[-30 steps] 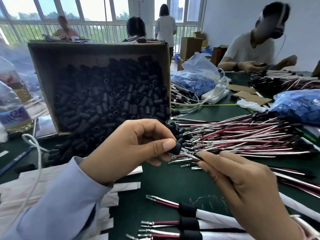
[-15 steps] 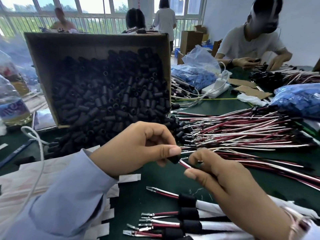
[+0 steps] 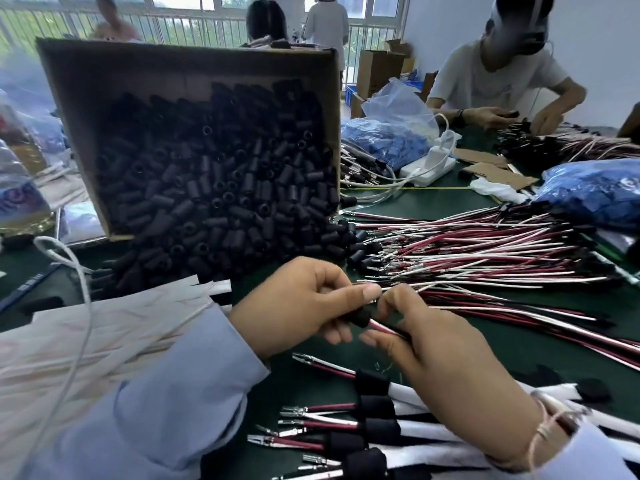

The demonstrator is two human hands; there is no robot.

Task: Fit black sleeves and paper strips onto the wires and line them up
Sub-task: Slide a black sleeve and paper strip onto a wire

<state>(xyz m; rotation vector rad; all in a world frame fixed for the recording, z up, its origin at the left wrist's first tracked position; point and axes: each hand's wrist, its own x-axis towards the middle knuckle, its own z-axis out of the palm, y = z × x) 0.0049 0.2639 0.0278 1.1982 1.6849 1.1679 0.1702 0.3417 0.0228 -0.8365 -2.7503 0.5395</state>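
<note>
Over the middle of the green table point(image 3: 519, 351), the left hand point(image 3: 304, 306) pinched a black sleeve point(image 3: 362, 317) and the right hand point(image 3: 440, 351) pinched its wire point(image 3: 384, 329), with the sleeve box point(image 3: 187, 64) behind, loose wires point(image 3: 485, 251) right, and the right arm hiding part of the finished row point(image 3: 374, 427) by the near edge.

Left hand point(image 3: 301, 306) pinches black sleeve point(image 3: 360, 316), fingers curled; right hand point(image 3: 433, 344) just beside, fingertips nearly touching, pinches the wires point(image 3: 381, 328).
</note>
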